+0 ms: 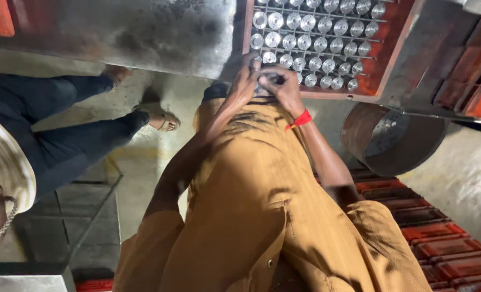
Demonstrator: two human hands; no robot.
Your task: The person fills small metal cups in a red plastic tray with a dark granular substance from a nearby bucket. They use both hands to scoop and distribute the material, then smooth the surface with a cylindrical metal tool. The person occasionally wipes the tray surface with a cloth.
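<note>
A red tray (393,48) on a metal bench holds several rows of shiny round metal cups (321,40). Both my hands meet at the tray's near left corner. My left hand (244,81) has its fingertips on a cup in the nearest row. My right hand (284,86), with a red band at the wrist, curls shut beside it on the same spot. What sits between the fingers is mostly hidden; it looks like one of the small metal cups. My brown-clothed body fills the lower middle of the view.
A worn metal bench top (143,32) stretches left of the tray. A rusty round drum (413,146) stands below the bench at right. Red crates (446,249) are stacked at lower right. Another person in dark trousers and sandals (62,130) stands at left.
</note>
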